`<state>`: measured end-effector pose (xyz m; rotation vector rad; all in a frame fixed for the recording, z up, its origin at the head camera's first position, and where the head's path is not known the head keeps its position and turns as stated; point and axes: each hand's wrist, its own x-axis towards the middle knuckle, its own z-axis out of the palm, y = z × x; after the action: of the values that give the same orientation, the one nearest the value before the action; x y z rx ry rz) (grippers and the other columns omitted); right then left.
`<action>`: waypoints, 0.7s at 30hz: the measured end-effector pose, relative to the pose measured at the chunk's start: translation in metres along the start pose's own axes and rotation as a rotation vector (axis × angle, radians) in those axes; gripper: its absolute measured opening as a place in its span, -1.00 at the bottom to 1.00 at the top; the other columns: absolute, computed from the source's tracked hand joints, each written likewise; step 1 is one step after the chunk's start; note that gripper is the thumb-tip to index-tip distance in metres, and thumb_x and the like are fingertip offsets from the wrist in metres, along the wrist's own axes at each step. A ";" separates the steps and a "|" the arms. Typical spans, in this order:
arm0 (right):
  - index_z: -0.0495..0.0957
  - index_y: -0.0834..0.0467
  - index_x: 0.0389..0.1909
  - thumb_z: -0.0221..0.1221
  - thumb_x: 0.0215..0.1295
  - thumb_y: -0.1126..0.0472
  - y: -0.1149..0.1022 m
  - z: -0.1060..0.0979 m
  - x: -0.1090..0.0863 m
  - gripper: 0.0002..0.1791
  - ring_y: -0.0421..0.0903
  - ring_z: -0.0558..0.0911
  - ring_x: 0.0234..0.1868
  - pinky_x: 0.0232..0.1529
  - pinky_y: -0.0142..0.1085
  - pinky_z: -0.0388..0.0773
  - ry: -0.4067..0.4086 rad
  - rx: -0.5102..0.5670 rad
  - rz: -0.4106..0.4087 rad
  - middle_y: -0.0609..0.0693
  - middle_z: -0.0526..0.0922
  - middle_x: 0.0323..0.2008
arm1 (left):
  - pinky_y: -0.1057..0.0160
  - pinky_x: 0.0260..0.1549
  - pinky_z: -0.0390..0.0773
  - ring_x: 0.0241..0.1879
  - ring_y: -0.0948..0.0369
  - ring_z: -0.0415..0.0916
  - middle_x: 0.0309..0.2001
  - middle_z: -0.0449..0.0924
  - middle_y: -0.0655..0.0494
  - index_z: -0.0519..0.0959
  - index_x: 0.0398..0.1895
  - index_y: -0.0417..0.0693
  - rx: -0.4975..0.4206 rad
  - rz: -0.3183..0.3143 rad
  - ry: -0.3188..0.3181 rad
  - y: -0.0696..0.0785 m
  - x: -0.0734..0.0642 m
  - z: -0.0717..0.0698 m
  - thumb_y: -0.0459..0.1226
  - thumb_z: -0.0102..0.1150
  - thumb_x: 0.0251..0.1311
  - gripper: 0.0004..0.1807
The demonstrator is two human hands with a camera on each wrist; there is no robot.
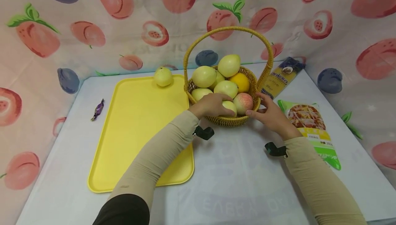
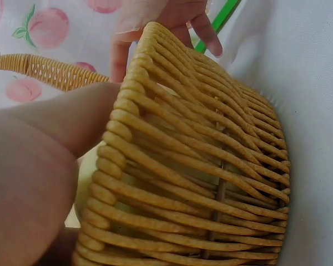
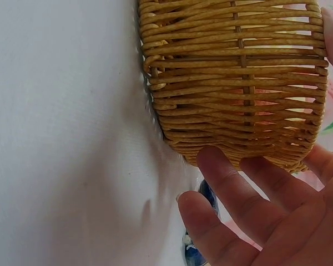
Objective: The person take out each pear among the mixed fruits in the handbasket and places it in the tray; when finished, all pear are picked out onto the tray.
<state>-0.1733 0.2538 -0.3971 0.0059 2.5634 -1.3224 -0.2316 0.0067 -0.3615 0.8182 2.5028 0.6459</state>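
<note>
A wicker basket point(image 1: 227, 121) with a tall hoop handle stands on the table, filled with several pale yellow-green fruits point(image 1: 227, 89), an orange point(image 1: 240, 82) and a pink peach point(image 1: 243, 102). Reaching over the front left rim, my left hand point(image 1: 211, 106) curls its fingers around one pale fruit point(image 1: 230, 106) beside the peach. In the left wrist view its thumb lies just inside the rim; the fingertips are hidden. My right hand point(image 1: 272, 116) steadies the basket's right side, thumb at the front rim, fingers against the woven wall point(image 3: 238, 94).
Left of the basket lies a yellow tray point(image 1: 142, 121), one pale fruit point(image 1: 163, 76) at its back edge. A purple wrapped candy point(image 1: 98, 110) lies left of the tray. To the right are a yellow-and-blue packet point(image 1: 282, 78) and a green-and-yellow food bag point(image 1: 312, 128). Fruit-print cloth walls surround the table.
</note>
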 end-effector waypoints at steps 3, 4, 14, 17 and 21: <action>-0.22 0.05 0.63 0.28 0.24 -0.31 0.000 -0.001 0.000 0.18 0.31 0.37 0.31 0.21 0.22 0.38 -0.002 0.002 0.004 0.31 -0.05 0.54 | 0.14 0.16 0.40 0.23 0.11 0.42 0.32 0.46 0.13 0.46 0.39 0.13 -0.008 -0.010 0.011 0.002 -0.002 0.000 0.14 0.29 0.25 -0.32; -0.22 0.04 0.63 0.28 0.24 -0.31 0.000 -0.001 0.000 0.18 0.31 0.37 0.31 0.21 0.22 0.38 -0.003 0.003 0.005 0.30 -0.06 0.54 | 0.14 0.15 0.40 0.23 0.11 0.42 0.31 0.46 0.12 0.46 0.39 0.12 -0.011 -0.010 0.012 0.002 -0.002 0.000 0.13 0.29 0.25 -0.32; -0.24 0.05 0.63 0.27 0.24 -0.31 -0.002 -0.001 -0.002 0.19 0.32 0.34 0.33 0.22 0.21 0.37 -0.015 0.007 -0.003 0.30 -0.09 0.55 | 0.17 0.16 0.40 0.24 0.16 0.39 0.32 0.45 0.11 0.44 0.40 0.10 -0.051 0.029 0.017 0.001 -0.010 -0.007 0.07 0.35 0.22 -0.29; -0.24 0.04 0.63 0.27 0.24 -0.31 -0.003 -0.001 -0.002 0.19 0.32 0.33 0.33 0.22 0.22 0.37 -0.012 0.006 -0.003 0.28 -0.10 0.56 | 0.20 0.17 0.39 0.27 0.18 0.37 0.35 0.42 0.13 0.42 0.42 0.11 -0.040 0.050 0.025 0.002 -0.015 -0.013 0.05 0.35 0.23 -0.29; -0.24 0.05 0.63 0.27 0.26 -0.28 -0.002 -0.001 -0.002 0.17 0.32 0.34 0.33 0.20 0.21 0.39 -0.013 0.008 -0.015 0.27 -0.12 0.56 | 0.19 0.21 0.37 0.31 0.15 0.35 0.38 0.40 0.11 0.39 0.45 0.10 0.011 0.075 0.036 0.006 -0.023 -0.024 0.02 0.33 0.27 -0.30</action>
<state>-0.1718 0.2539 -0.3939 -0.0205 2.5524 -1.3333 -0.2241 -0.0106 -0.3331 0.9156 2.5208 0.6778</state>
